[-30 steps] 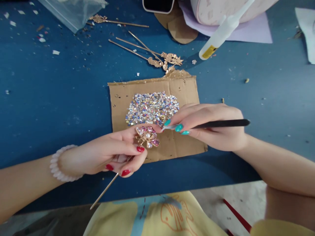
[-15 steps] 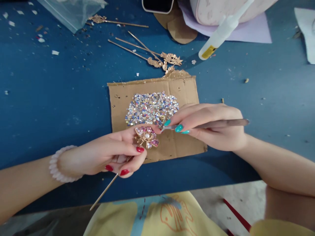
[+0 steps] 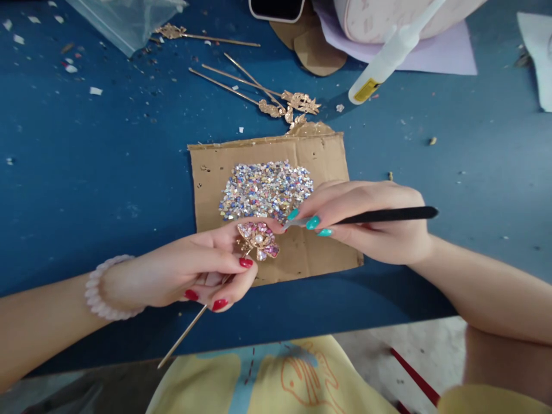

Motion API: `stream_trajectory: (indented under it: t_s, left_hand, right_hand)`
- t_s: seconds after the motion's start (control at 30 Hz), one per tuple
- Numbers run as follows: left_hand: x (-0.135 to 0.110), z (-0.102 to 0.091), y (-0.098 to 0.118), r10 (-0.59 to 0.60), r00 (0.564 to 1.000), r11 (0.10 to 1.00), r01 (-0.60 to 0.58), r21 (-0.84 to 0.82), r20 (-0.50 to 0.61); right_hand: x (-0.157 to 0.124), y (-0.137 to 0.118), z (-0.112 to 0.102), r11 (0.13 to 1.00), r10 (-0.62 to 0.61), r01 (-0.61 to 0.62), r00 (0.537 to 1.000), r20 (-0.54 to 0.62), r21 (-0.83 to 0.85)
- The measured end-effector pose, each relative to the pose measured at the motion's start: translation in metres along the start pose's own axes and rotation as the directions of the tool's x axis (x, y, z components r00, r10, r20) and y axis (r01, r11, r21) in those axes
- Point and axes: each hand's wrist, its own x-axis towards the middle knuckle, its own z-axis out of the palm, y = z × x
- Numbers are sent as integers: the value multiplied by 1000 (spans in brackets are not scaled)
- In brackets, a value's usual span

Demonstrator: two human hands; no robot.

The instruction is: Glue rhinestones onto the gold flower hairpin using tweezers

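Observation:
My left hand (image 3: 207, 264) is closed around a gold hairpin (image 3: 259, 240). The hairpin's butterfly-like head carries pink stones and a white pearl, and its long stick slants down below my fingers. Dark-handled tweezers (image 3: 383, 215) are pinched in my right hand (image 3: 371, 221), their pale tips at my left index fingertip beside the hairpin's head. Whether the tips grip a stone is too small to tell. Under both hands lies a cardboard sheet (image 3: 319, 259) bearing a heap of small sparkling rhinestones (image 3: 265, 190).
Several gold hairpins (image 3: 276, 106) lie crossed beyond the cardboard, with another hairpin (image 3: 215, 40) near a clear plastic bag (image 3: 129, 23). A white glue bottle (image 3: 379, 72) leans by a pale pouch (image 3: 388, 17) on lilac paper (image 3: 448, 54). A phone (image 3: 276, 8) lies at the back. Scraps litter the blue table (image 3: 129, 132).
The tweezers have rolled slightly in my right hand, their handle going from greyish and shiny to black. Both hands stay almost in place.

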Motion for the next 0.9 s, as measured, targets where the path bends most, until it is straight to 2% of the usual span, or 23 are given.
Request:
stream_trajectory:
  t_s: [0.37, 0.6, 0.9]
  left_hand:
    - [1, 1, 0, -1, 1000, 1000, 0, 23, 5]
    - [-1, 4, 2, 1, 1000, 1000, -1, 16, -4]
    - [-1, 4, 1, 5, 1000, 1000, -5, 4, -1]
  right_hand:
    - [-1, 3, 1, 1000, -1, 1, 1000, -17, 23]
    - [-1, 5, 2, 1000, -7, 9, 997, -76, 24]
    - [1, 1, 2, 993, -3, -4, 998, -56, -117]
